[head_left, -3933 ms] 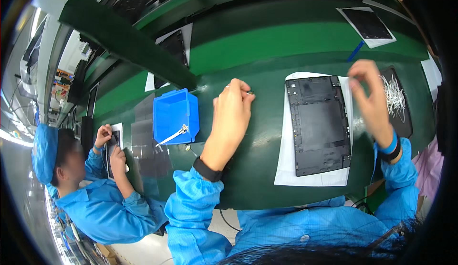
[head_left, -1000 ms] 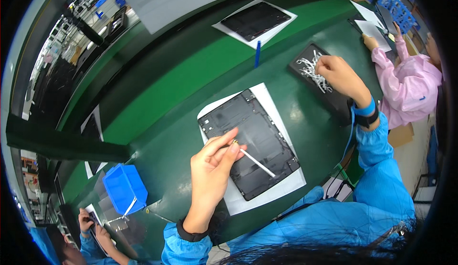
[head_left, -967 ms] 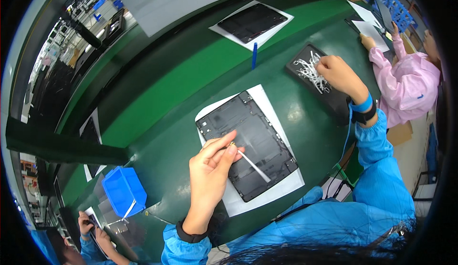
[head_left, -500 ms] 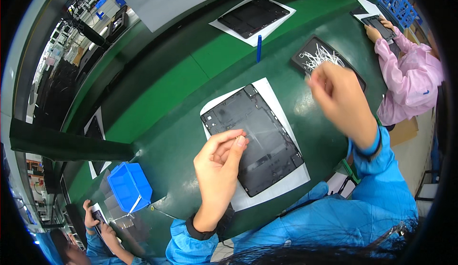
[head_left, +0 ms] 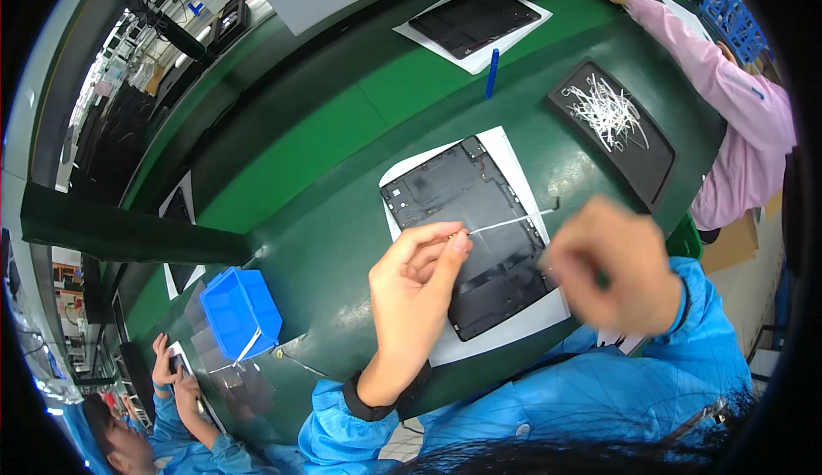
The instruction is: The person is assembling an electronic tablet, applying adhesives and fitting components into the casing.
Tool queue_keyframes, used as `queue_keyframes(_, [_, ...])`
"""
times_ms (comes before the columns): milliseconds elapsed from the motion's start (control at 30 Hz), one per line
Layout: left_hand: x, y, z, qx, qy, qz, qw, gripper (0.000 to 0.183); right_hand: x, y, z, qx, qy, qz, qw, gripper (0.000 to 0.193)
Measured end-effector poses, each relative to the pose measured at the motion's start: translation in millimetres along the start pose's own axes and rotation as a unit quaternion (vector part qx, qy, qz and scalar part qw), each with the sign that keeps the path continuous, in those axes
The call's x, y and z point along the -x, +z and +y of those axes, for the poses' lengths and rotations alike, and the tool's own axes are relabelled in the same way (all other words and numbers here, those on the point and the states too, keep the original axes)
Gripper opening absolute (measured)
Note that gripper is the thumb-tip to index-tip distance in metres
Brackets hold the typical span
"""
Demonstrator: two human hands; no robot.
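My left hand (head_left: 419, 270) pinches one end of a thin white cable (head_left: 514, 220) between thumb and fingertips. The cable stretches to the right over a black tablet-like housing (head_left: 445, 184), and its free end is small and dark. Small metal parts line the housing's edges, and it lies on white paper (head_left: 548, 299). My right hand (head_left: 612, 265) is right of the housing, smeared by motion with its fingers curled. Whether it holds anything cannot be made out. Beyond it a black tray (head_left: 655, 167) holds a tangle of white cables (head_left: 606, 114).
A blue pen (head_left: 492, 74) lies beyond the housing, near another black housing (head_left: 475, 21) on paper. At the left stands a blue bin (head_left: 240, 312). Co-workers sit at both sides, one in a pink sleeve (head_left: 685, 56) reaching across the far right.
My right hand has come down from beside the tray toward me. A white cable now shows stretching from my left hand. The view has shifted slightly, and the pink-sleeved co-worker's arm now reaches out.
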State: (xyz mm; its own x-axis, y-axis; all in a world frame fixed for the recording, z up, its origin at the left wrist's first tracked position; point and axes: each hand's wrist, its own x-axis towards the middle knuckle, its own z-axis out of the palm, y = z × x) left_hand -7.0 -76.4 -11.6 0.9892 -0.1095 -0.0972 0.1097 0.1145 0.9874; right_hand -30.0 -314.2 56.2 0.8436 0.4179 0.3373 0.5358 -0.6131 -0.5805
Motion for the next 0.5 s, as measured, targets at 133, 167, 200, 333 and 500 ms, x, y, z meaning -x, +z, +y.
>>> queue_keyframes(133, [9, 7, 7, -0.006, 0.001, -0.007, 1.0, 0.023, -4, 32, -4, 0.014, 0.013, -0.02, 1.0, 0.015])
queue_keyframes(167, [12, 8, 8, -0.018, 0.027, -0.015, 0.999, 0.024, -7, 36, -2, 0.027, 0.015, -0.009, 1.0, 0.016])
queue_keyframes(200, [15, 9, 7, -0.028, 0.052, -0.022, 0.998, 0.024, -9, 39, 1, 0.039, 0.015, 0.001, 0.999, 0.017])
queue_keyframes(333, [20, 14, 12, -0.012, 0.071, -0.026, 0.997, 0.021, -9, 49, 12, 0.054, -0.022, 0.025, 0.998, 0.018])
queue_keyframes(500, [17, 14, 12, -0.031, 0.079, -0.028, 0.996, 0.02, -9, 46, 17, 0.09, -0.042, 0.032, 0.995, 0.016])
